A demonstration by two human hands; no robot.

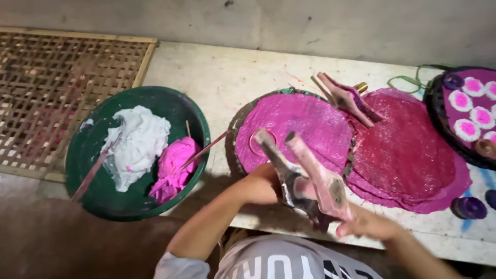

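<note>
So looking down from the head camera, both hands are on a pink-stained wooden press tool (310, 175), two long paddle-like arms joined at the near end and splayed apart toward the far end. The right hand (368, 225) is curled around the near end of the right arm of it, fingers wrapped shut on it. The left hand (261, 182) sits against the left arm of the tool, but most of its fingers are hidden behind the wood, so I can't tell how tight it grips. The tool hovers over the near edge of a round magenta mat (297, 129) lying on the table (217, 72), and there's a pink ring-shaped mark (261, 143) on the mat right by the tip of the left arm. Just to the right lies a darker pink round sheet (408, 155), with a second wooden press (349, 98) resting at its far edge. On the left, a green bowl (93, 150) holds a white lump of dough (135, 144) and a pink lump (175, 165), with thin sticks (204, 150) poking in. Far left there's a woven bamboo rack (57, 93). Far right, a dark tray (436, 116) carries white-and-pink round pieces (467, 129).
</note>
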